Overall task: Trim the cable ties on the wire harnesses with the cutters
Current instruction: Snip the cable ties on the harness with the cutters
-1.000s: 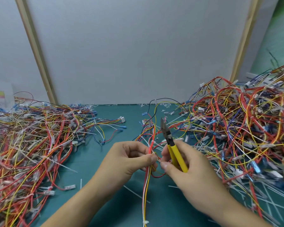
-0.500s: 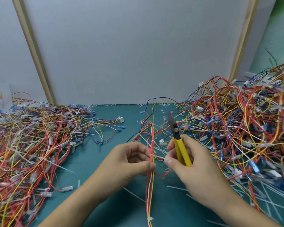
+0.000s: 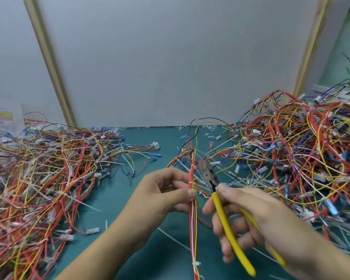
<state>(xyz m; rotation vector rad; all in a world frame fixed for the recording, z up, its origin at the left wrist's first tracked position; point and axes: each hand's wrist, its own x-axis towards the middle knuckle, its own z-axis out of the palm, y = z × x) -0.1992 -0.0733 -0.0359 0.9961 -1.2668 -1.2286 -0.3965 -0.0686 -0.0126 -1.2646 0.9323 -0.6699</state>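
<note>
Yellow-handled cutters [image 3: 223,216] sit near centre-right, above the green mat [image 3: 117,201]. Their long axis runs from near right to far left, and the grey nose points away from the camera and slightly left, toward the harness. The two handles spread apart toward the near end. The nose is blurred, so I cannot tell how its blades stand.

The right hand [image 3: 257,217] grasps the cutters, with fingers curled round the handles and the thumb lying near the pivot.

The left hand [image 3: 162,196] pinches the wire harness [image 3: 192,223] between thumb and fingers. This bundle of red, white and yellow wires has a near-to-far long axis, almost upright in the view, and fans out at its far end just left of the cutter nose. I see one white cable tie [image 3: 191,182] on it just above the left thumb and another [image 3: 196,263] near the bottom edge.

Loose harnesses form a left pile [image 3: 49,178] and a taller right pile [image 3: 303,158].

A printed sheet [image 3: 0,118] stands at far left, and I cannot read its writing.
</note>
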